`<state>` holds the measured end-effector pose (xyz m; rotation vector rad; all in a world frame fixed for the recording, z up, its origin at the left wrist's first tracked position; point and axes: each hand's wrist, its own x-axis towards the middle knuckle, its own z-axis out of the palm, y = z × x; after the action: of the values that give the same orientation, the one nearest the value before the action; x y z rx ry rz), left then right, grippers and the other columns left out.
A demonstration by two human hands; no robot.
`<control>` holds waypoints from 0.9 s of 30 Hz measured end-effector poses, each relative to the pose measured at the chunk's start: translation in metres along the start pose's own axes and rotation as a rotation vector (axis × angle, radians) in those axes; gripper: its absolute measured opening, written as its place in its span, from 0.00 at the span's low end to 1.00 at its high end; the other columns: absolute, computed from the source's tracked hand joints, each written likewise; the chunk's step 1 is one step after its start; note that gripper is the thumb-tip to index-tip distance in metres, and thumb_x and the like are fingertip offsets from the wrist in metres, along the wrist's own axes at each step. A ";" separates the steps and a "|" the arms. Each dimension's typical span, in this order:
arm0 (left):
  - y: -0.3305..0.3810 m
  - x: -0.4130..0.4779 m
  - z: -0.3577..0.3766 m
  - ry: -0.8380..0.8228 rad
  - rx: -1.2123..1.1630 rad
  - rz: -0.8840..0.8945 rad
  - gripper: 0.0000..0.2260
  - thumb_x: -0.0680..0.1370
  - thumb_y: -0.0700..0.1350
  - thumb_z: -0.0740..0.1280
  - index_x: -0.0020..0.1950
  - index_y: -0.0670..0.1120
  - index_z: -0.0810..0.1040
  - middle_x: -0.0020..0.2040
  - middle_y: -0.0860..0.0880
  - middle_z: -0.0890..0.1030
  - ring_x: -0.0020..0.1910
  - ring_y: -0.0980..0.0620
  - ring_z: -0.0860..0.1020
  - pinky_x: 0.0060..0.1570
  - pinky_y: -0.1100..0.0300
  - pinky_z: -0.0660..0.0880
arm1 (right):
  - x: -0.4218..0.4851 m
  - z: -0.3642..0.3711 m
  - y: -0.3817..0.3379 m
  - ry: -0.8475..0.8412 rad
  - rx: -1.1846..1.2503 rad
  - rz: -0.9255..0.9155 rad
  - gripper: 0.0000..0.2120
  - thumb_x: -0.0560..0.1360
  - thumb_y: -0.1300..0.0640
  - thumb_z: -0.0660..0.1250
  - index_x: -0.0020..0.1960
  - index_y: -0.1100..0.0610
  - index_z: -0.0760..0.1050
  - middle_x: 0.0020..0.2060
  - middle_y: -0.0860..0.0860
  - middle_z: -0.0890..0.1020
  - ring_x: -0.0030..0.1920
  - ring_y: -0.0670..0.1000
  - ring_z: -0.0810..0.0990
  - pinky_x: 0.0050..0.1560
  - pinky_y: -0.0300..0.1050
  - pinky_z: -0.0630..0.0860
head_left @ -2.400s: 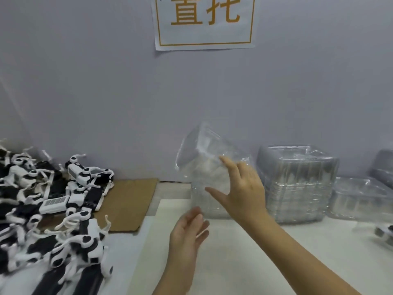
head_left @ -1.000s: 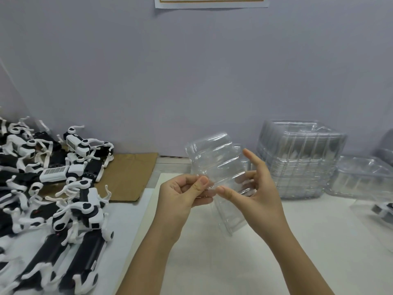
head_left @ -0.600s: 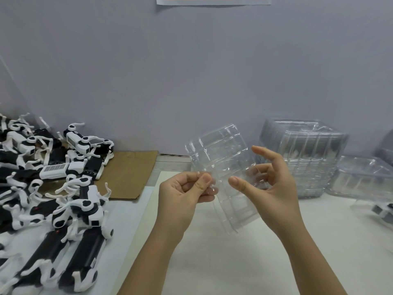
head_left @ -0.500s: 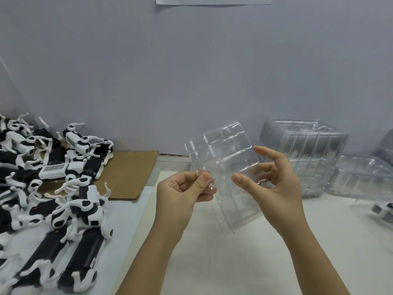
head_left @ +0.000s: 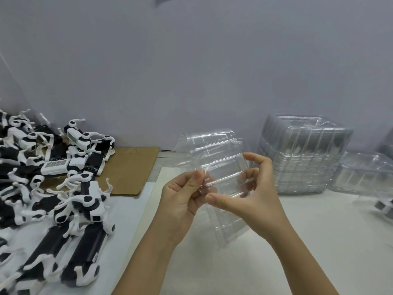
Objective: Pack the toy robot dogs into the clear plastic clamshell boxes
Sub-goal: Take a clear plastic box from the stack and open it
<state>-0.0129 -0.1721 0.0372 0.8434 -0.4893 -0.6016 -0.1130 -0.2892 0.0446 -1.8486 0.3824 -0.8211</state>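
A clear plastic clamshell box hangs in the air over the white table, tilted, with one half above my hands and the other half below them. My left hand pinches its left edge between thumb and fingers. My right hand grips it from the right, thumb in front and fingers curled behind the plastic. Several black-and-white toy robot dogs lie piled at the left.
A tall stack of empty clamshell boxes stands at the back right, with a lower clear box beside it at the right edge. A brown cardboard sheet lies under the dog pile. A grey wall runs behind.
My right hand took a box from the stack, and my left hand came up and took hold of it. My right thumb and fingers have since closed on the plastic and the upper half has tipped back.
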 end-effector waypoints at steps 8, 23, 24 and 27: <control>-0.004 0.000 0.004 0.019 0.067 0.019 0.08 0.71 0.48 0.70 0.37 0.46 0.85 0.35 0.48 0.82 0.34 0.54 0.81 0.36 0.62 0.79 | 0.003 0.000 0.006 -0.016 0.073 0.063 0.41 0.47 0.31 0.78 0.55 0.27 0.62 0.45 0.47 0.73 0.36 0.36 0.74 0.39 0.33 0.73; 0.023 0.000 -0.010 0.273 0.274 0.328 0.07 0.73 0.45 0.68 0.37 0.47 0.85 0.37 0.48 0.84 0.32 0.54 0.80 0.33 0.64 0.78 | 0.007 -0.065 0.000 0.370 0.020 -0.104 0.24 0.60 0.46 0.78 0.52 0.36 0.72 0.40 0.52 0.80 0.33 0.44 0.76 0.33 0.38 0.76; 0.030 0.004 -0.017 0.318 0.188 0.337 0.10 0.75 0.43 0.67 0.37 0.48 0.85 0.37 0.50 0.84 0.32 0.56 0.81 0.34 0.65 0.78 | 0.001 -0.077 0.003 0.361 -0.116 -0.126 0.24 0.61 0.48 0.79 0.51 0.35 0.71 0.40 0.48 0.79 0.33 0.44 0.76 0.32 0.38 0.75; 0.046 0.018 -0.036 0.408 -0.126 0.320 0.12 0.80 0.39 0.62 0.43 0.47 0.84 0.42 0.50 0.85 0.40 0.55 0.83 0.44 0.61 0.82 | -0.022 -0.091 0.012 0.128 -0.726 -0.318 0.29 0.58 0.50 0.82 0.51 0.35 0.70 0.36 0.39 0.77 0.40 0.39 0.75 0.29 0.37 0.71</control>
<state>0.0358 -0.1405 0.0563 0.7243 -0.2036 -0.1552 -0.1905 -0.3436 0.0474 -2.5822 0.5210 -1.1155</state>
